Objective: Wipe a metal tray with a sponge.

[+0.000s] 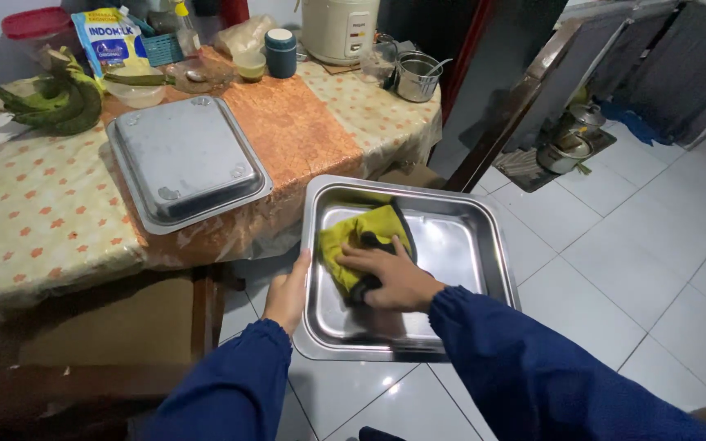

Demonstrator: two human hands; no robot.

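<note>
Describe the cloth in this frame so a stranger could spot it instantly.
Start at the steel tray held over the white tiled floor, right of the table. Inside it, under the right hand, lies the cloth. It is yellow-green with dark edging, the only soft, coloured thing in the tray.

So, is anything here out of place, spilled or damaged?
Nothing spilled or damaged shows. The second steel tray lies upside down on the table, its corner over the edge. The left hand grips the rim of the held tray; the right hand presses a yellow cloth inside it.
</note>
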